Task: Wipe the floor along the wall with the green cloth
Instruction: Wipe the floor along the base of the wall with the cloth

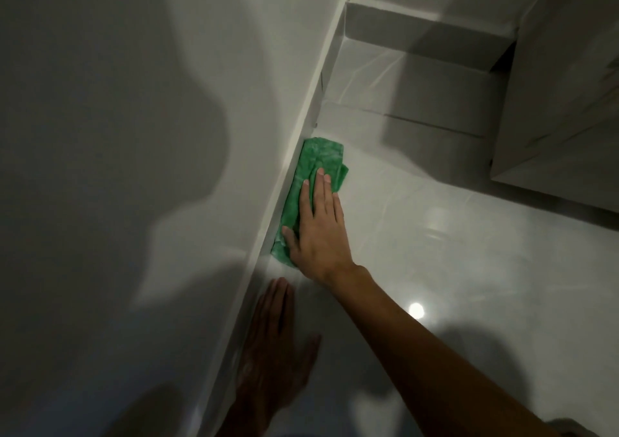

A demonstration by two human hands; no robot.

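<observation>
A green cloth (310,175) lies folded on the glossy white floor (452,252), pushed against the white skirting (294,168) at the foot of the wall (134,135). My right hand (318,229) presses flat on the near half of the cloth, fingers stretched out toward the corner. My left hand (271,346) rests flat on the floor beside the skirting, nearer to me, fingers spread and holding nothing. It is in shadow and slightly blurred.
A white cabinet (562,85) stands at the right, raised above the floor. The room's corner (345,4) lies ahead beyond the cloth. A lamp's reflection (416,309) shines on the tiles to the right of my forearm.
</observation>
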